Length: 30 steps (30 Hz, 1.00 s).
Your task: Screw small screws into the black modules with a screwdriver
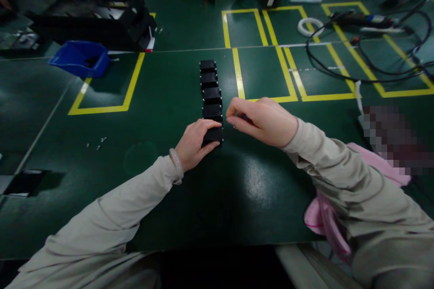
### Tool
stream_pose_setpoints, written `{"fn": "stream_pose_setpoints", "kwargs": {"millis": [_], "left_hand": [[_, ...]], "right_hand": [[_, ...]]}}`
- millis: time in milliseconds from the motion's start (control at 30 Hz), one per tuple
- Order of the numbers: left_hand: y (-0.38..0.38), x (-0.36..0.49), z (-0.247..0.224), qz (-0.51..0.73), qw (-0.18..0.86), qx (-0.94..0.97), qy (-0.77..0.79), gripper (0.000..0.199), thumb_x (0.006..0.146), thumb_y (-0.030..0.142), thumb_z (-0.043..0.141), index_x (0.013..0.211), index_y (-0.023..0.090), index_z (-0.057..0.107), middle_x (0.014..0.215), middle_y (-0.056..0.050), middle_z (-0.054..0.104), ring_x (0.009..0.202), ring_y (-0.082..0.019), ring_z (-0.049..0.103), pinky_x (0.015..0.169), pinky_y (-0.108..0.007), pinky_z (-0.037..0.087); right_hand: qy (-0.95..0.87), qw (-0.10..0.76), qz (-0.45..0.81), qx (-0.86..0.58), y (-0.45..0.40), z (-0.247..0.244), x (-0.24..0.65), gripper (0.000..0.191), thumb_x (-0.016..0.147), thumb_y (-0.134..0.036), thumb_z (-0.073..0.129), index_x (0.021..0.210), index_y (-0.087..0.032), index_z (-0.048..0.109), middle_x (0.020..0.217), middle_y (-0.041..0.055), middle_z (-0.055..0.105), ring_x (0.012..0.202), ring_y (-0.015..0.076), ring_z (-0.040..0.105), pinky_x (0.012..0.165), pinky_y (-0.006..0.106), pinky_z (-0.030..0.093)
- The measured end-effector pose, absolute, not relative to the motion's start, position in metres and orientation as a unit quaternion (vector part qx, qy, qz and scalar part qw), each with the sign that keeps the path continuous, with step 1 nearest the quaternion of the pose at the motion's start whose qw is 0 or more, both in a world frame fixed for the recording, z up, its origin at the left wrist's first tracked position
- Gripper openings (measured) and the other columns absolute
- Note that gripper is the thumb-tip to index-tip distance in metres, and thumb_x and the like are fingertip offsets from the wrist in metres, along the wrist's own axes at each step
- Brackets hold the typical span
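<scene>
Several black blocks [212, 95] with small silvery screws along their sides stand in a column on the green table. My left hand [196, 141] grips the nearest black block [213, 134] between thumb and fingers. Just right of the column, my right hand [262, 119] is closed in a pinch, its fingertips close to the side of the blocks. What it holds, if anything, is too small and dark to make out. A few loose screws [102, 139] lie on the table to the left.
A blue bin [81, 58] and a long black frame [91, 18] stand at the back left. Black cables [356, 76] and a white tape roll [310, 27] lie at the back right. Near my right forearm is a pink item [327, 216]. Yellow tape outlines mark the table.
</scene>
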<state>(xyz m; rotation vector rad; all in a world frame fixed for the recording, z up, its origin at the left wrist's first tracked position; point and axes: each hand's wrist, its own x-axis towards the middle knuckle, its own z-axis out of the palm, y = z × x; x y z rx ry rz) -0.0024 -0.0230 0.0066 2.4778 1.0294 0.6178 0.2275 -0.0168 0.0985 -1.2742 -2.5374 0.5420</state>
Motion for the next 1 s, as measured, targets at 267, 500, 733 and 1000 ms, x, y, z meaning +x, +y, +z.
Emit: {"fn": "stream_pose_setpoints", "kwargs": {"millis": [267,500,733,1000], "left_hand": [[-0.0230,-0.0037,0.0064,0.220,0.200,0.883,0.363,0.035,0.092,0.024,0.059,0.125,0.019,0.048,0.124,-0.009,0.059,0.118,-0.024,0.054,0.101,-0.042,0.043],[-0.0216,-0.0056,0.0065,0.223,0.204,0.883,0.360,0.031,0.092,0.024,0.059,0.122,0.020,0.051,0.121,-0.009,0.059,0.116,-0.024,0.054,0.099,-0.041,0.044],[-0.0217,-0.0060,0.0046,0.240,0.206,0.878,0.360,0.031,0.089,0.022,0.063,0.117,0.019,0.049,0.118,-0.008,0.059,0.114,-0.023,0.056,0.098,-0.040,0.045],[-0.0211,-0.0055,0.0043,0.237,0.212,0.872,0.372,0.026,0.089,0.023,0.063,0.110,0.020,0.048,0.116,-0.008,0.059,0.114,-0.023,0.057,0.098,-0.041,0.045]], "right_hand": [[-0.871,0.148,0.194,-0.427,-0.0158,0.0963,0.2295,0.023,0.094,-0.032,0.044,0.102,-0.016,0.058,0.073,0.0005,0.060,0.063,0.0126,0.053,0.061,0.024,0.031],[-0.876,0.161,0.197,-0.411,-0.0172,0.0955,0.2284,0.022,0.092,-0.026,0.044,0.106,-0.015,0.056,0.070,-0.0006,0.056,0.060,0.0116,0.050,0.060,0.024,0.029],[-0.869,0.144,0.195,-0.432,-0.0186,0.0969,0.2262,0.023,0.094,-0.033,0.043,0.099,-0.017,0.058,0.065,-0.0016,0.052,0.057,0.0116,0.047,0.058,0.024,0.027],[-0.867,0.165,0.207,-0.423,-0.0199,0.0957,0.2252,0.022,0.095,-0.033,0.043,0.100,-0.017,0.056,0.066,-0.0024,0.051,0.057,0.0108,0.047,0.058,0.024,0.028]]}}
